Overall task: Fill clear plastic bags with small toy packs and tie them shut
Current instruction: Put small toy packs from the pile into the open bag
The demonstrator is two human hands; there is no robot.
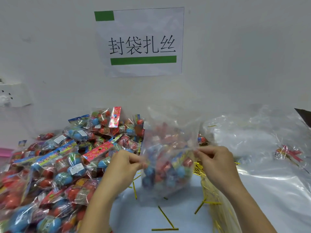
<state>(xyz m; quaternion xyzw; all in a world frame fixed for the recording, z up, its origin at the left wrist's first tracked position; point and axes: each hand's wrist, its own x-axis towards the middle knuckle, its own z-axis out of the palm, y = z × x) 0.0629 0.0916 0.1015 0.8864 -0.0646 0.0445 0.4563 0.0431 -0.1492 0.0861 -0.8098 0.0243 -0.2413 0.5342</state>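
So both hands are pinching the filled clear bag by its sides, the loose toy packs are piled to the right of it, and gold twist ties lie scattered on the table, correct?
Not quite: the head view shows the toy packs piled left of the clear bag, not right. The left hand and right hand do pinch its sides, and gold twist ties lie scattered on the table.

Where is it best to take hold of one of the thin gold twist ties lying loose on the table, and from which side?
Probably the long gold twist tie nearest the person. Pinch it at mid-length from above, fingers closing across its width: it lies flat on the pale blue tabletop, apart from the others, with bare surface on both sides. Both hands now pinch the filled clear plastic bag.
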